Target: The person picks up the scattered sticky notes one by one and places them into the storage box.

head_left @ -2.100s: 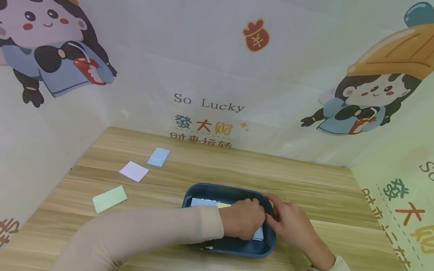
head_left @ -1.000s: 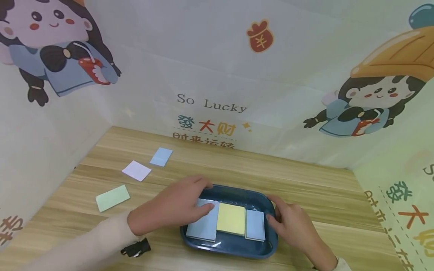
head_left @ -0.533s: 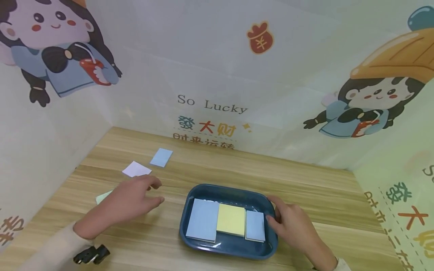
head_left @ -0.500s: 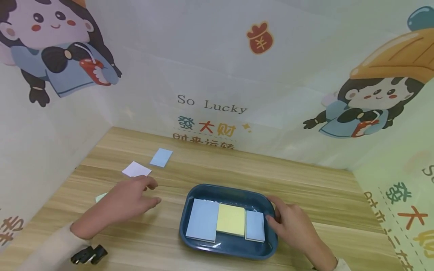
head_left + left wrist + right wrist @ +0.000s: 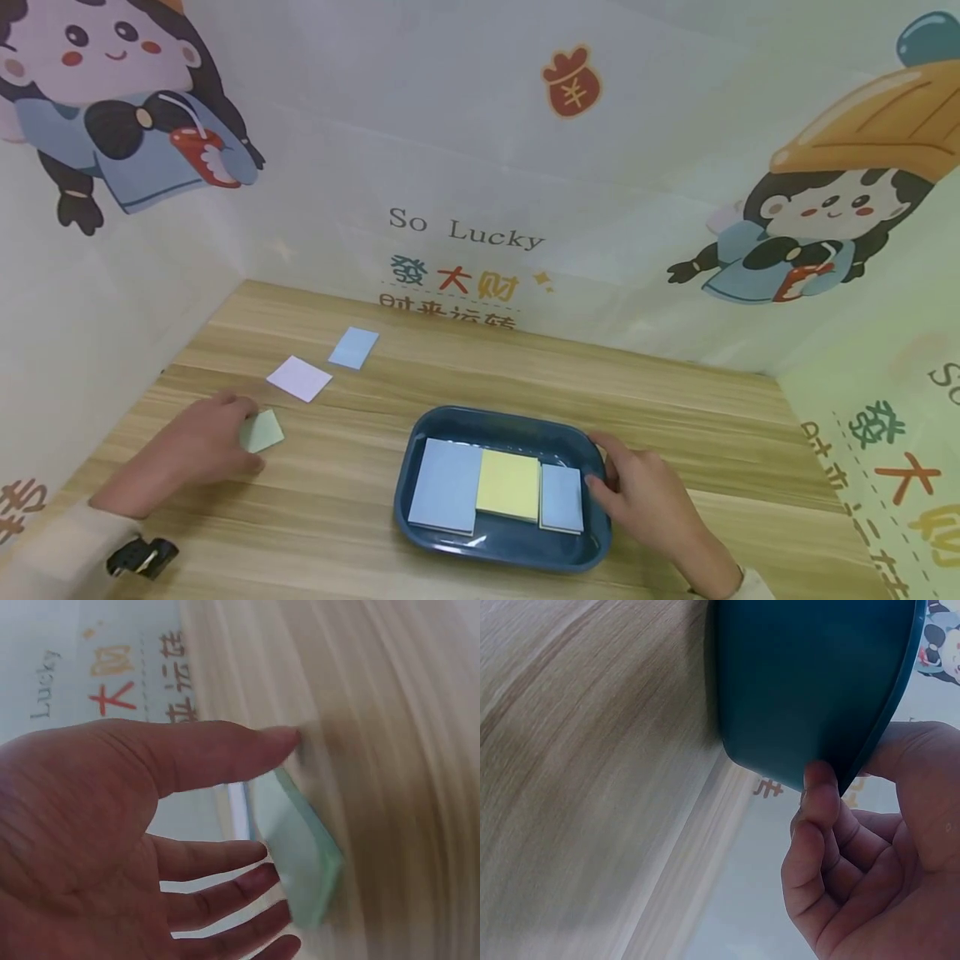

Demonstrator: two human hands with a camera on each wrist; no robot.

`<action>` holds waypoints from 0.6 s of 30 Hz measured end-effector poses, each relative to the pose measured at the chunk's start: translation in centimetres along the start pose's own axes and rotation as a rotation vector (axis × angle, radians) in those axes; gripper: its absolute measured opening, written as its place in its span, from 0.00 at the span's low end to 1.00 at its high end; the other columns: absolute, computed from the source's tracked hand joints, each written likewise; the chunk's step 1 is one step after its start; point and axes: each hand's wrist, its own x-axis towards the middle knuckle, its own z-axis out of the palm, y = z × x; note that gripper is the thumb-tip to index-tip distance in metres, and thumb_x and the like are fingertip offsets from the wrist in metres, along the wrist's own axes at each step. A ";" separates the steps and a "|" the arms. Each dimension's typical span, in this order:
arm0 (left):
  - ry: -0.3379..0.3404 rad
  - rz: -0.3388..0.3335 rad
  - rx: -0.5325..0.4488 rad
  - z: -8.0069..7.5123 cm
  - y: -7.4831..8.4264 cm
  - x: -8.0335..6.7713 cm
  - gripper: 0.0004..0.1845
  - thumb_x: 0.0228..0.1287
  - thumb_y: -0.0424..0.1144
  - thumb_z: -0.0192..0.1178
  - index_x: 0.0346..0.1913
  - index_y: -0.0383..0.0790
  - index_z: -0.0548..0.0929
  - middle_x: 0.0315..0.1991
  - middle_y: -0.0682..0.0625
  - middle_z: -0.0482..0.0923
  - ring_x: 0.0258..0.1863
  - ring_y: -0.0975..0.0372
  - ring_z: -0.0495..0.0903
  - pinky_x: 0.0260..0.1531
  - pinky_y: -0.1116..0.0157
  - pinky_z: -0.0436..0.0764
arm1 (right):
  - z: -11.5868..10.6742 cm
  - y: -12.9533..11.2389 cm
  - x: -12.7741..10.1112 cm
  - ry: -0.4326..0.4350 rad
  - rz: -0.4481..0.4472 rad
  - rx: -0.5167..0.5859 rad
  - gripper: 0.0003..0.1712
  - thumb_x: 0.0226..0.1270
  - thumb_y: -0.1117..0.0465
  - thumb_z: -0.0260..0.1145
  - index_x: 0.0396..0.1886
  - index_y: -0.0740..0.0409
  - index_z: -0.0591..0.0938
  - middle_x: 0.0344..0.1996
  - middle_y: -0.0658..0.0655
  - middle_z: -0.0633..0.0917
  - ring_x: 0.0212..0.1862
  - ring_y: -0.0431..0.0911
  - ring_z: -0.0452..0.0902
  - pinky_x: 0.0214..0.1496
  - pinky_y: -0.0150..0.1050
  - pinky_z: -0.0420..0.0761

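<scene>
My left hand (image 5: 197, 442) reaches over the pale green sticky note pad (image 5: 304, 851) at the table's left, partly hiding it in the head view. In the left wrist view its thumb and fingers are spread apart, fingertips right at the pad's near edge. My right hand (image 5: 645, 492) pinches the right end of the dark blue tray (image 5: 810, 690), thumb over the rim and fingers under it outside. In the tray lie a larger blue pad (image 5: 447, 486), a yellow pad (image 5: 508, 485) and a smaller blue pad (image 5: 561, 498), side by side.
A lilac pad (image 5: 299, 378) and another blue pad (image 5: 354, 347) lie on the wooden table (image 5: 675, 408) beyond my left hand. Printed cloth walls (image 5: 465, 150) enclose the table at the back and both sides.
My left hand, inside the tray two seconds ago, has left it and moved leftward to the green pad. The smaller blue pad lies uncovered in the tray. My right hand stays on the rim.
</scene>
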 end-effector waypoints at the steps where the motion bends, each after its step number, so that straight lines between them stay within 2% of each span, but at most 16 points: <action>1: -0.009 -0.011 -0.002 0.0 -0.3 0.0 0.36 0.49 0.41 0.82 0.54 0.18 0.81 0.49 0.27 0.79 0.38 0.43 0.79 0.39 0.46 0.81 | 0.0 0.0 0.0 0.000 0.000 0.000 0.28 0.66 0.67 0.78 0.65 0.66 0.84 0.20 0.36 0.73 0.20 0.30 0.63 0.26 0.33 0.71; 5: -0.013 -0.031 -0.008 -0.1 -0.8 0.1 0.28 0.49 0.39 0.79 0.47 0.22 0.82 0.43 0.32 0.78 0.35 0.46 0.77 0.35 0.50 0.79 | 0.0 0.0 0.0 -0.004 0.002 0.004 0.28 0.67 0.67 0.78 0.66 0.67 0.84 0.20 0.36 0.72 0.20 0.30 0.63 0.25 0.33 0.71; 9: -0.035 -0.042 -0.009 -0.2 -0.7 0.4 0.23 0.49 0.39 0.77 0.43 0.25 0.81 0.40 0.35 0.78 0.35 0.47 0.77 0.36 0.49 0.79 | -0.1 0.0 -0.1 -0.003 0.005 0.007 0.28 0.67 0.67 0.78 0.66 0.67 0.84 0.20 0.36 0.72 0.20 0.30 0.63 0.25 0.33 0.70; 18: -0.108 -0.098 -0.019 0.3 -0.1 0.7 0.35 0.54 0.48 0.79 0.46 0.19 0.75 0.39 0.33 0.74 0.33 0.46 0.77 0.33 0.51 0.79 | 0.2 0.2 -0.1 0.027 -0.029 -0.001 0.28 0.65 0.67 0.79 0.65 0.66 0.84 0.21 0.35 0.73 0.20 0.29 0.63 0.25 0.33 0.70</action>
